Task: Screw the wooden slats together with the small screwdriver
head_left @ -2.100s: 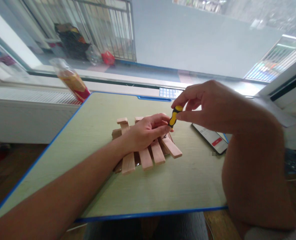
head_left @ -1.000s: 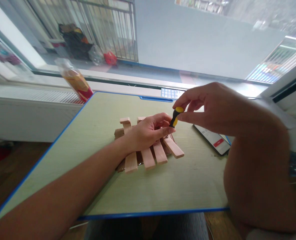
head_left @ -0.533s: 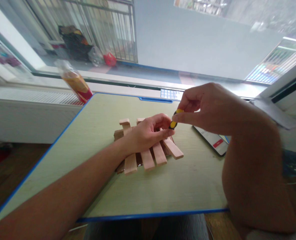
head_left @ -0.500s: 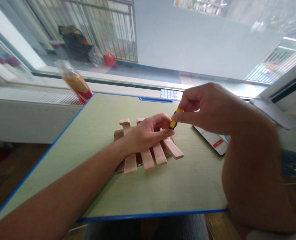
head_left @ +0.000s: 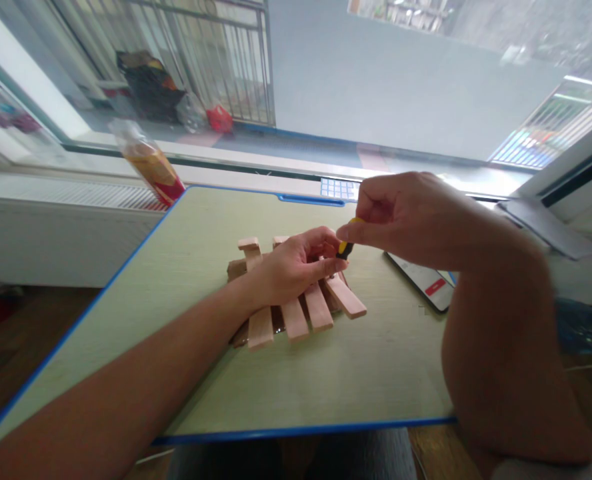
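My right hand (head_left: 393, 210) is closed around a short yellow-and-black screwdriver (head_left: 345, 249), held tilted with its lower end down toward the wood. The screwdriver's tip is hidden by my left hand. Several flat, pale wooden slats (head_left: 319, 308) lie side by side across a brown piece underneath (head_left: 237, 269). My left hand (head_left: 301, 263) grips the slats from above, its thumb and curled fingers close around the screwdriver's lower end. Its palm covers the middle of the slats, so their joints cannot be seen.
Everything lies on a pale folding table (head_left: 286, 393) with a blue rim. A phone (head_left: 421, 283) lies right of the slats, partly behind my right forearm. Beyond the far left corner stands a bottle (head_left: 151, 167), beside a radiator (head_left: 66, 233). A window runs along the back.
My right hand has turned a little on the screwdriver and shifted slightly left. The left hand and the slats stay almost where they were.
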{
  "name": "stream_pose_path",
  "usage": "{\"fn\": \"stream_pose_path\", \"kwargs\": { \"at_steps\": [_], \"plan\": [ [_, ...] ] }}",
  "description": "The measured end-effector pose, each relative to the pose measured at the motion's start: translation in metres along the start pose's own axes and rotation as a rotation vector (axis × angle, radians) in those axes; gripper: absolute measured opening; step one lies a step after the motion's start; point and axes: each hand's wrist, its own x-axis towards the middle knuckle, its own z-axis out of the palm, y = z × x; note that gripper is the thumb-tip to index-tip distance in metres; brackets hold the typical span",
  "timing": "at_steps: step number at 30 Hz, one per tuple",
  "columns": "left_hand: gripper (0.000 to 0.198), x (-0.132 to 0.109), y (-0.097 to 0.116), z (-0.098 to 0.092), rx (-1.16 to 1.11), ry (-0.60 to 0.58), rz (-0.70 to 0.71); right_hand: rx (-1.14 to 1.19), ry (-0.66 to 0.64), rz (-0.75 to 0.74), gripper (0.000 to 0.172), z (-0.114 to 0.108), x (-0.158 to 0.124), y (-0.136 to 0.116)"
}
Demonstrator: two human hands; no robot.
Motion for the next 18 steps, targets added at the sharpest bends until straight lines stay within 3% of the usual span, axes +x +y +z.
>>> {"fn": "stream_pose_path", "kwargs": {
  "at_steps": [7,18],
  "plan": [
    [0.024,0.0001,0.0017,-0.0009,0.058,0.010,0.011,0.113,-0.042,-0.063,0.019,-0.0052,-0.0067,-0.0041],
    [0.026,-0.0003,0.0019,-0.0029,0.111,0.007,0.026,0.061,0.011,-0.070,0.017,-0.0002,0.0006,-0.0029]
  ]
}}
